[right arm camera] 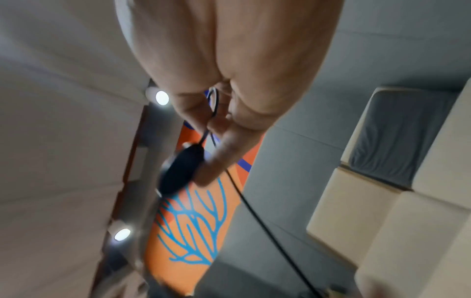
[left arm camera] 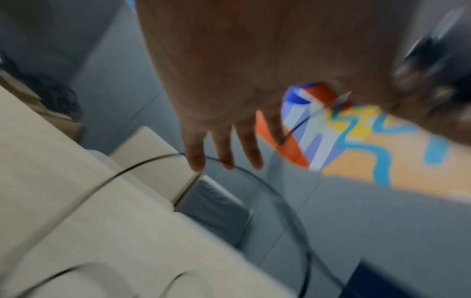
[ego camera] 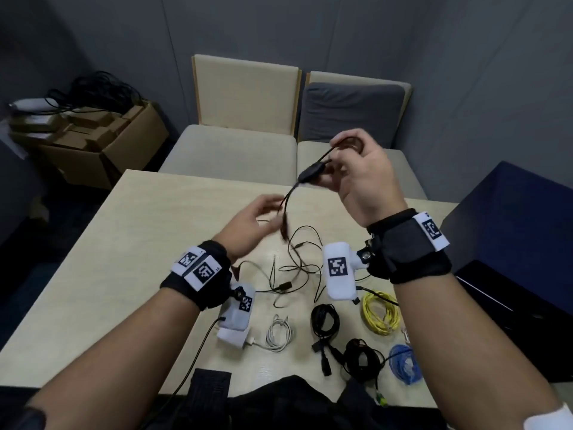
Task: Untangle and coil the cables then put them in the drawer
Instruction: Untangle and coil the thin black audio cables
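The right hand (ego camera: 359, 175), raised above the table (ego camera: 124, 243), pinches a small loop of the thin black cable (ego camera: 310, 176). The left hand (ego camera: 251, 225), blurred, seems relaxed with fingers beside the hanging strand. Coiled cables, yellow (ego camera: 381, 311) and blue (ego camera: 406, 363), lie below.

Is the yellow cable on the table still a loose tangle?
No: in the head view the yellow cable lies as a bundled coil on the table, near the right forearm.

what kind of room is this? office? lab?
Probably a small office meeting room or lounge nook: a light wood table, two cushioned bench seats against grey walls, and a cardboard box of cables and small boxes in the corner.
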